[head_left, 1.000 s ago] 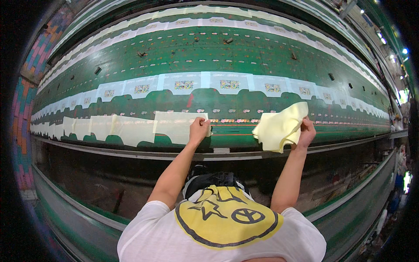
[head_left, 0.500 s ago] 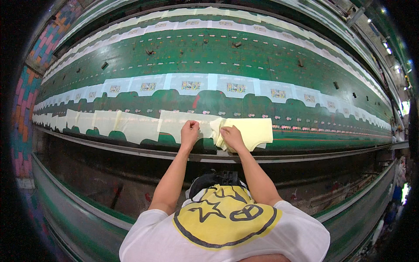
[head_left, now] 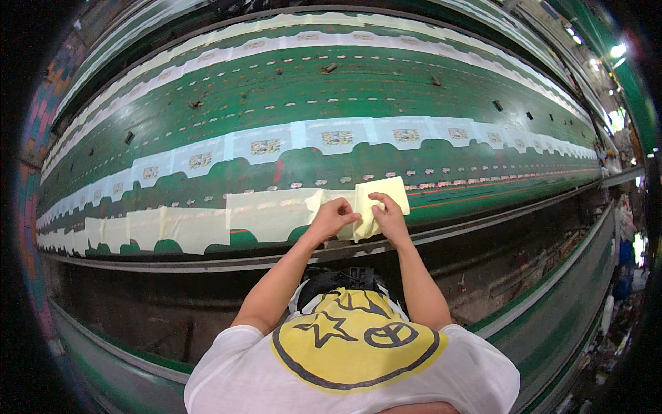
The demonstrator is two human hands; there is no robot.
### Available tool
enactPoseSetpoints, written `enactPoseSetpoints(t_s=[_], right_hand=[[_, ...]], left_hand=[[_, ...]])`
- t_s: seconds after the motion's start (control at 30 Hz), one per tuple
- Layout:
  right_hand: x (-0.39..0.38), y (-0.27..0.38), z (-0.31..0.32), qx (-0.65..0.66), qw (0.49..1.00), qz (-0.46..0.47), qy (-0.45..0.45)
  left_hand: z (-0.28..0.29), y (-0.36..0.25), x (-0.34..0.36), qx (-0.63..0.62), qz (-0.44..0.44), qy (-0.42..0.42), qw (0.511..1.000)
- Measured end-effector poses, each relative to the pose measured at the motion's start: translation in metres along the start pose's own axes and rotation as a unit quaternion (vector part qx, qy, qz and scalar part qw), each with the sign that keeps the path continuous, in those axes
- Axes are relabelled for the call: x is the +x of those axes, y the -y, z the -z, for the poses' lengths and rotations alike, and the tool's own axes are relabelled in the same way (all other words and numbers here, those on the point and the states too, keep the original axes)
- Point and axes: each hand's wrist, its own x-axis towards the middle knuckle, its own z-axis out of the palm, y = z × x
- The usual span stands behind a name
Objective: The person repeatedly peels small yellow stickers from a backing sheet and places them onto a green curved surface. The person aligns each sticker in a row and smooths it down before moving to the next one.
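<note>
A bright yellow stack of cut fabric pieces (head_left: 394,190) rests on the near edge of the green table, partly folded over. My right hand (head_left: 391,219) grips it from the right, thumb and forefinger curled on its top. From the left, my left hand (head_left: 334,219) has its fingertips pinched together at the stack's left edge, on the yellow fabric. Left of that hand, a pale yellow fabric piece (head_left: 265,212) lies flat, its right part reaching under my left hand. More pale pieces (head_left: 186,226) continue the row leftward, overlapping at their sides.
The long green table (head_left: 289,90) carries a row of light blue fabric pieces (head_left: 269,143) with colourful prints. Small dark clips (head_left: 129,138) are scattered farther back. A metal rail (head_left: 165,265) edges the near side, with a dark gap (head_left: 158,293) below it.
My left hand has moved right, from over the pale piece to the yellow stack. The stack now looks narrower and folded under my right hand. The view has turned to the right.
</note>
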Motion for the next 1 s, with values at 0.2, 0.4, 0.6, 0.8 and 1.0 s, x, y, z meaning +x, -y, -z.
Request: enactPoseSetpoints(t_s=[0.2,0.4,0.6,0.8,1.0], right_hand=[[-0.007,-0.009,0.041,0.018,0.999,0.027,-0.007],[-0.01,-0.022,0.103,0.105,0.992,0.067,-0.008],[-0.018,-0.059,0.176,0.211,0.977,0.028,0.002],[-0.03,-0.034,0.234,-0.023,0.996,0.068,0.049],[-0.019,-0.067,0.246,0.032,0.997,0.062,0.04]], left_hand=[[-0.054,-0.037,0.029,0.092,0.004,0.028,0.995],[-0.119,-0.049,0.044,0.025,0.035,0.015,0.999],[-0.185,-0.066,0.058,-0.116,0.076,0.026,0.99],[-0.234,-0.088,0.062,0.025,0.04,-0.006,0.999],[-0.247,-0.099,0.066,-0.007,0.063,0.008,0.998]])
